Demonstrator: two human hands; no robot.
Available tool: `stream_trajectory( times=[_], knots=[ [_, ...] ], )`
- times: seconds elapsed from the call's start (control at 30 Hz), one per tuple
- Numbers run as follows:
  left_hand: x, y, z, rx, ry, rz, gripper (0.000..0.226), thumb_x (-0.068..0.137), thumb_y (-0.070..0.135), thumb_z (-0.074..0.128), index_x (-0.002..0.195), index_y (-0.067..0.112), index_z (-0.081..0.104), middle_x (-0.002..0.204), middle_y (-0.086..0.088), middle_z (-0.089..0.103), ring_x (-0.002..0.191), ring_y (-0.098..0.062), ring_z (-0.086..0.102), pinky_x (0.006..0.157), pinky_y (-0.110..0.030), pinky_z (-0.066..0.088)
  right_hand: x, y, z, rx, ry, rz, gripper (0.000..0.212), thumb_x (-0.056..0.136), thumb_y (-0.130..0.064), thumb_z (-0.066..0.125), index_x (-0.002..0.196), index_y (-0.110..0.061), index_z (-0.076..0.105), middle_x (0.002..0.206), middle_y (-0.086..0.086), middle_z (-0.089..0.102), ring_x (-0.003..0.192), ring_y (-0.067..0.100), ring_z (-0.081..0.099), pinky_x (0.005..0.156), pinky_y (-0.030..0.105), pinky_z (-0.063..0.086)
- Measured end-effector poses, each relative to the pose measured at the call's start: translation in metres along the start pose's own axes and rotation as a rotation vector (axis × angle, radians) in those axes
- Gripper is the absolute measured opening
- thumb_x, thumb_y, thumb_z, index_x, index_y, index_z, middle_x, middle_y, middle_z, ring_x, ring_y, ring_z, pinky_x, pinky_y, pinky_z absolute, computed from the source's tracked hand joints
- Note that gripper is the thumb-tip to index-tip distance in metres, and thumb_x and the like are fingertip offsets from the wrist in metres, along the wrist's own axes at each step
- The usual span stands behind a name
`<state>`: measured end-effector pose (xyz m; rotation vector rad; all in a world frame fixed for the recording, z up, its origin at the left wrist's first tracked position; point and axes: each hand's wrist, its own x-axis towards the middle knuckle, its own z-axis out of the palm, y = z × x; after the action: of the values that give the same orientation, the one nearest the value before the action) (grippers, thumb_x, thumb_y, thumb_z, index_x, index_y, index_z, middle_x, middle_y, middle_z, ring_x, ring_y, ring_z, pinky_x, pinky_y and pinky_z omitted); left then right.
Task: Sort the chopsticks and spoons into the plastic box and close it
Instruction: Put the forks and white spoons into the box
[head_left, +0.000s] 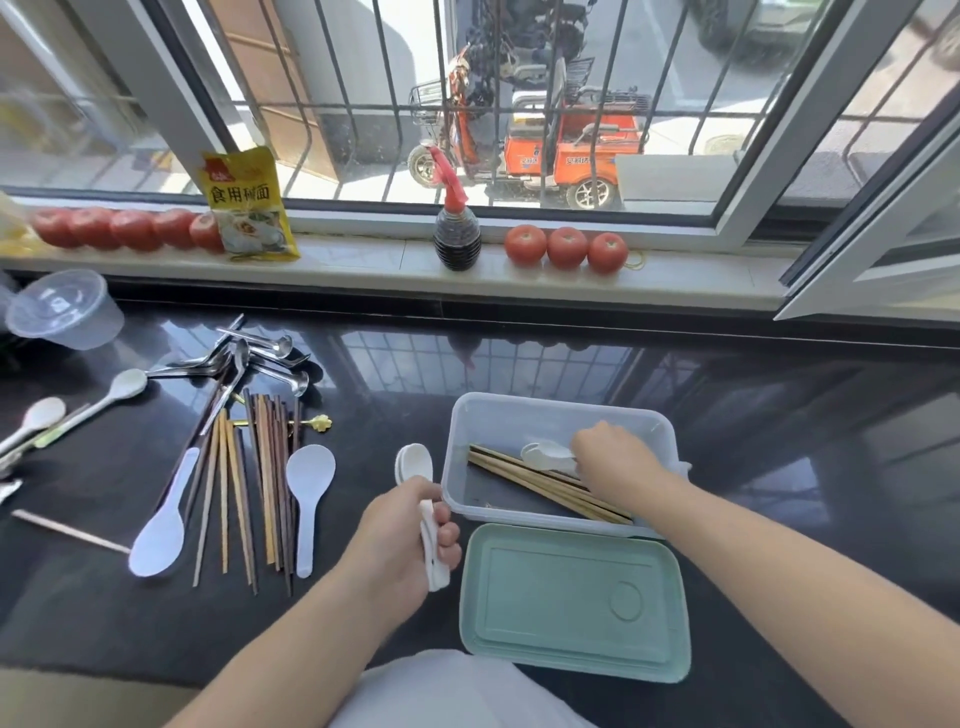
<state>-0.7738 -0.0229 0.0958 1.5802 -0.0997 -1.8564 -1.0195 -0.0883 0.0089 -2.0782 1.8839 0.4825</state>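
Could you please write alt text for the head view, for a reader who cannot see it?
A person's right hand sets a white spoon into a clear plastic box holding chopsticks, while the left hand grips more white spoons. The green lid lies in front.

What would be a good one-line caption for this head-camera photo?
Right hand places a white spoon in the plastic box; left hand holds more.

- Your single head-worn view looks forward and steeply down over the dark surface (519, 364), close enough that your forearms enter from the bottom edge.
- It faces the barred window (467, 104); the wide angle bends its frame.
- You have no second view, so nothing is shared.
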Motion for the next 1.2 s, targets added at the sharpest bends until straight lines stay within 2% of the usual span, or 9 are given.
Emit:
stream_trajectory(
  times=[0.23, 0.33, 0.53, 0.73, 0.87, 0.93, 1.0, 1.07, 1.2],
  knots=[
    [-0.005, -0.003, 0.001, 0.055, -0.008, 0.032, 0.013, 0.099, -0.005, 0.044, 0.100, -0.007, 0.057, 0.078, -0.017, 0.060, 0.062, -0.023, 0.057, 0.062, -0.034, 0.050, 0.011, -0.005, 0.010, -0.055, -0.015, -0.022, 0.013, 0.094, -0.005, 0.051, 0.096, -0.012, 0.062, 0.099, 0.012, 0.063, 0.091, 0.031, 0.062, 0.066, 0.034, 0.041],
    [-0.007, -0.005, 0.003, 0.081, -0.045, 0.056, 0.018, 0.104, -0.002, 0.042, 0.103, -0.006, 0.060, 0.097, -0.021, 0.073, 0.083, -0.030, 0.070, 0.082, -0.043, 0.059, 0.004, -0.003, -0.001, 0.070, 0.011, 0.064, 0.016, 0.095, -0.008, 0.050, 0.081, -0.014, 0.056, 0.086, 0.008, 0.062, 0.077, 0.030, 0.055, 0.061, 0.033, 0.043],
    [-0.008, -0.005, 0.007, 0.169, -0.235, 0.089, 0.024, 0.106, 0.004, 0.045, 0.127, 0.003, 0.056, 0.110, -0.014, 0.077, 0.095, -0.029, 0.076, 0.075, -0.038, 0.060, -0.074, -0.050, -0.050, 1.145, -0.002, 0.071, 0.028, 0.092, -0.036, 0.068, 0.078, -0.012, 0.072, 0.064, 0.002, 0.057, 0.054, 0.011, 0.044, 0.049, 0.028, 0.038],
    [-0.021, -0.010, 0.016, 0.447, -0.407, 0.152, 0.029, 0.109, 0.015, 0.042, 0.123, 0.014, 0.067, 0.113, -0.010, 0.076, 0.105, -0.029, 0.074, 0.096, -0.046, 0.055, -0.098, -0.089, -0.047, 1.549, 0.000, 0.165, 0.018, 0.090, -0.015, 0.069, 0.075, -0.006, 0.068, 0.072, 0.006, 0.069, 0.067, 0.017, 0.068, 0.057, 0.033, 0.055],
    [-0.017, -0.013, 0.012, 0.411, -0.313, 0.181, 0.026, 0.109, 0.022, 0.042, 0.116, 0.008, 0.062, 0.110, -0.011, 0.077, 0.107, -0.030, 0.073, 0.099, -0.049, 0.055, -0.078, -0.064, -0.062, 1.218, 0.282, 0.069, 0.035, 0.091, -0.022, 0.065, 0.062, -0.014, 0.046, 0.055, -0.010, 0.042, 0.055, 0.011, 0.037, 0.054, 0.027, 0.033],
    [-0.006, -0.011, 0.008, 0.266, -0.163, 0.164, 0.021, 0.109, 0.020, 0.043, 0.113, 0.004, 0.057, 0.102, -0.016, 0.078, 0.096, -0.034, 0.075, 0.092, -0.053, 0.058, -0.054, -0.038, -0.071, 0.866, 0.434, 0.050, 0.029, 0.095, -0.028, 0.058, 0.071, -0.014, 0.048, 0.061, -0.002, 0.052, 0.060, 0.018, 0.043, 0.056, 0.035, 0.035],
    [0.002, -0.007, 0.001, 0.085, -0.064, 0.088, 0.016, 0.107, 0.013, 0.046, 0.112, 0.002, 0.055, 0.084, -0.016, 0.073, 0.067, -0.031, 0.070, 0.065, -0.044, 0.062, -0.029, -0.016, -0.069, 0.400, 0.268, -0.006, 0.018, 0.098, -0.026, 0.049, 0.086, -0.014, 0.052, 0.079, 0.009, 0.060, 0.069, 0.028, 0.051, 0.059, 0.035, 0.037],
    [0.006, -0.005, -0.006, 0.004, -0.029, 0.025, 0.013, 0.102, 0.008, 0.049, 0.111, 0.002, 0.056, 0.066, -0.008, 0.055, 0.045, -0.018, 0.047, 0.041, -0.025, 0.041, -0.011, -0.007, -0.049, 0.039, 0.046, -0.086, 0.015, 0.097, -0.018, 0.044, 0.099, -0.015, 0.058, 0.095, 0.010, 0.064, 0.076, 0.029, 0.054, 0.063, 0.036, 0.043],
    [0.005, -0.009, -0.009, -0.004, -0.043, -0.012, 0.016, 0.097, 0.008, 0.048, 0.110, 0.004, 0.056, 0.061, -0.004, 0.044, 0.041, -0.013, 0.031, 0.040, -0.022, 0.023, 0.011, -0.003, -0.003, -0.194, -0.078, -0.160, 0.023, 0.095, -0.006, 0.045, 0.107, -0.013, 0.063, 0.099, 0.006, 0.068, 0.074, 0.026, 0.054, 0.062, 0.035, 0.046]
  ],
)
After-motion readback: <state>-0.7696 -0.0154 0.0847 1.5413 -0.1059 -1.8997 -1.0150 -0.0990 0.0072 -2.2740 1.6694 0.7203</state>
